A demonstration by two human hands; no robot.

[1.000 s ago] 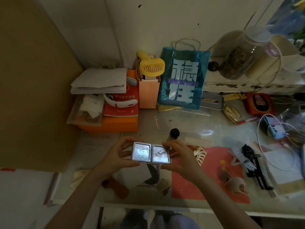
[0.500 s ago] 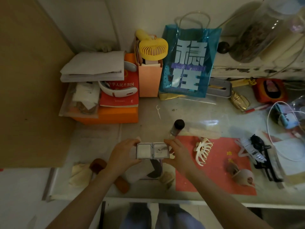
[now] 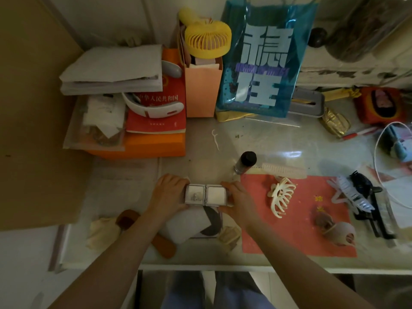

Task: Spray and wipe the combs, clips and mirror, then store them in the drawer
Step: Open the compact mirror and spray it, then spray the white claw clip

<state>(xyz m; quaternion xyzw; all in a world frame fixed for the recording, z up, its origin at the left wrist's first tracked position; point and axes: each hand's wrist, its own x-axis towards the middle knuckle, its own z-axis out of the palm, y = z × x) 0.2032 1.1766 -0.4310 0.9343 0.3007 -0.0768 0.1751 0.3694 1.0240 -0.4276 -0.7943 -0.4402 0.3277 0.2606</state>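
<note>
Left hand [image 3: 170,192] and right hand [image 3: 238,197] pinched the open folding mirror [image 3: 206,195] at nine and three o'clock; light, rigid, fragile glass, best held by edges.

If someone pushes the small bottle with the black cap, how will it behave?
The small clear bottle with a black cap stands upright and narrow, so it probably tips easily. Its round body would likely roll on the glossy tabletop. It looks light.
</note>
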